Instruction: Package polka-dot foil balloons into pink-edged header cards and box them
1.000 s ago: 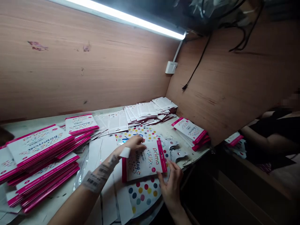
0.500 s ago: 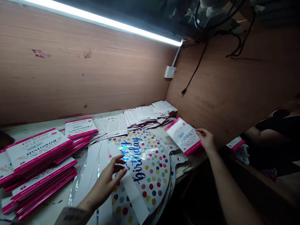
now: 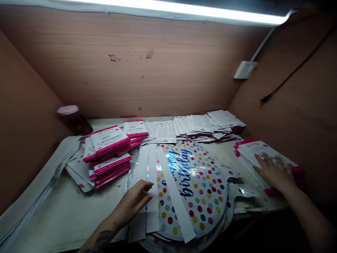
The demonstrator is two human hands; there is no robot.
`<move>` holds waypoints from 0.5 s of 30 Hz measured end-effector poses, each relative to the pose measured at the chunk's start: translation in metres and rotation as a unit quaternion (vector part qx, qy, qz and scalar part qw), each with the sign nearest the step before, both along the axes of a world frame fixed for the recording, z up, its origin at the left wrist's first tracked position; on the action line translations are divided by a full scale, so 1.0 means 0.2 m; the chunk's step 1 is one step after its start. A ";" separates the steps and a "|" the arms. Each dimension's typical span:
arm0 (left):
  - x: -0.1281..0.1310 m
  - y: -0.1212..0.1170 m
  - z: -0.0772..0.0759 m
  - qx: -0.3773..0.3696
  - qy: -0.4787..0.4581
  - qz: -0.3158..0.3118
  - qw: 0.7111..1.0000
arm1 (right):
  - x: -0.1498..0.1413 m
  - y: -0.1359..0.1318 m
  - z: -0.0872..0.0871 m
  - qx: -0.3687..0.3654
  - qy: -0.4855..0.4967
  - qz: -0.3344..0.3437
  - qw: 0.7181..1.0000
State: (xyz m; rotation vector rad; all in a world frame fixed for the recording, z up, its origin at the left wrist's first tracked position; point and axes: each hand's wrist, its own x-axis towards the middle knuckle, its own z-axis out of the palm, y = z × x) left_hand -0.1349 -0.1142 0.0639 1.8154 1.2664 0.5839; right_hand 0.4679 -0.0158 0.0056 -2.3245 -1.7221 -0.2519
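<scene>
two released grips: right hand [image 3: 275,172] now flat on pink-edged packets [image 3: 263,149], left hand [image 3: 131,202] beside the foil balloon [image 3: 195,186]

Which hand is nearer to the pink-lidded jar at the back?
Left hand: nearer, at the white paper strips, in front of the jar and to its right. Right hand: farther, resting on the pink-edged packs at the far right.

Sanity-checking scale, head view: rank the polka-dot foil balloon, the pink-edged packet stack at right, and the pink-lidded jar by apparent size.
1. Polka-dot foil balloon
2. Pink-edged packet stack, under the right hand
3. Pink-lidded jar

Jar sits farther away, so its rank against the stack is unsure.
</scene>
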 end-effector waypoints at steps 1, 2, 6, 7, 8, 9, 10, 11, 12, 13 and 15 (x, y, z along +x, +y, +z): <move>-0.02 -0.01 0.00 -0.001 0.000 0.010 1.000 | -0.06 0.01 0.01 0.019 -0.008 -0.009 1.000; -0.03 -0.02 0.00 0.001 0.001 0.019 1.000 | -0.18 0.01 0.02 0.046 -0.013 -0.003 0.999; -0.02 -0.03 -0.01 0.033 0.027 0.019 0.999 | -0.91 -0.15 0.09 0.048 0.065 0.257 0.963; -0.01 -0.02 -0.02 0.046 0.040 0.012 0.998 | -1.10 -0.20 0.10 0.008 0.095 0.337 0.937; 0.01 -0.01 -0.02 0.060 0.055 0.003 0.997 | -1.27 -0.23 0.11 -0.026 0.105 0.413 0.904; 0.02 0.00 -0.02 0.073 0.069 -0.009 0.995 | -1.41 -0.24 0.11 -0.048 0.103 0.483 0.868; 0.04 0.02 -0.03 0.085 0.085 -0.025 0.992 | -1.53 -0.22 0.11 -0.057 0.104 0.520 0.846; 0.07 0.04 -0.04 0.097 0.106 -0.049 0.988 | -1.62 -0.17 0.11 -0.061 0.106 0.526 0.842; 0.10 0.06 -0.05 0.106 0.132 -0.076 0.983 | -1.68 -0.08 0.12 -0.059 0.110 0.510 0.851; 0.14 0.08 -0.07 0.113 0.162 -0.103 0.975 | -1.73 0.02 0.12 -0.055 0.116 0.473 0.872; 0.23 0.11 -0.12 0.123 0.212 -0.156 0.957 | -1.79 0.26 0.14 -0.049 0.117 0.427 0.895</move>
